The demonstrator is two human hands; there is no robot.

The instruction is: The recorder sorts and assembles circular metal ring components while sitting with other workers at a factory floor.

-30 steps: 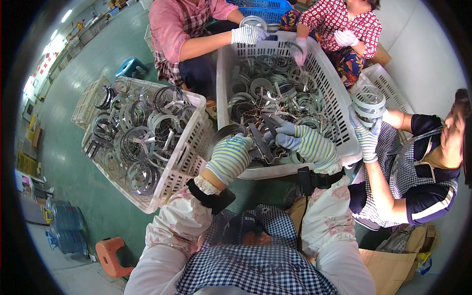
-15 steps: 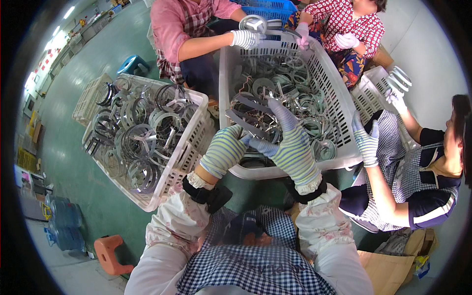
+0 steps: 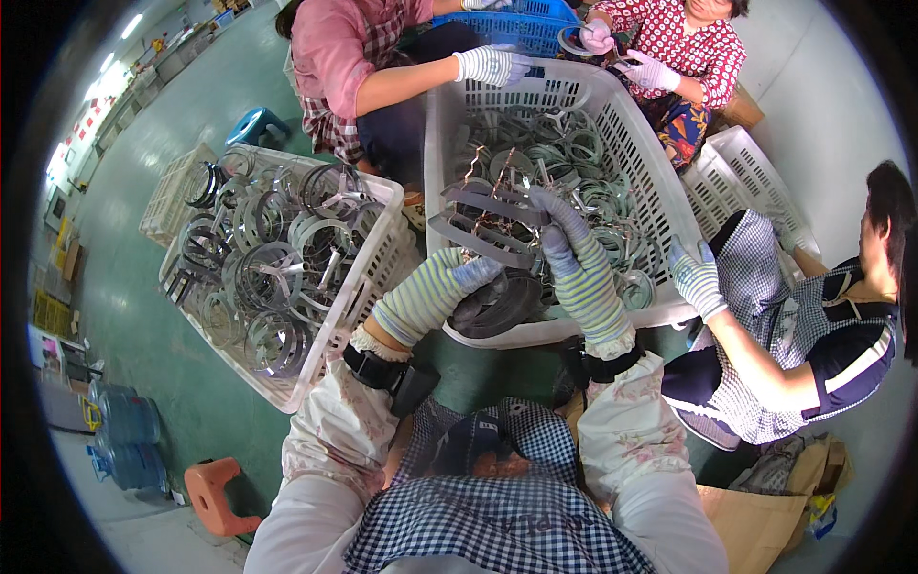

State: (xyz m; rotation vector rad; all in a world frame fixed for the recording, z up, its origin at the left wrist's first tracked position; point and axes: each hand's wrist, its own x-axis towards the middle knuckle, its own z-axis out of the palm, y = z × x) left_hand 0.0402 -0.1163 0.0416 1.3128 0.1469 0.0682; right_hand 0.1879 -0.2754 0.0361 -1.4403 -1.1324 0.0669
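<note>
Above the near end of the large white crate (image 3: 660,158), I hold a stack of grey curved metal bands (image 3: 483,241) between both striped-gloved hands. My left hand (image 3: 432,295) is closed at the lower left end of the bands, its thumb pointing right. At their right end, my right hand (image 3: 585,270) grips with its fingers pointing up. Wavy copper-coloured wires (image 3: 471,165) stick up beside the bands. A dark ring (image 3: 499,304) shows below, between my hands; whether I hold it too I cannot tell. Many grey metal rings (image 3: 574,143) fill the crate.
Left stands another white crate (image 3: 387,196) heaped with metal rings. Three co-workers in gloves sit around the large crate; one gloved hand (image 3: 696,277) lies at its right rim. A blue crate (image 3: 535,33) is behind, an orange stool (image 3: 218,496) and water bottles (image 3: 129,435) at lower left.
My hands have drawn slightly apart and the bands have tilted, with the dark ring now showing below. The co-workers' hands have shifted; the one at right has lowered the rings from view.
</note>
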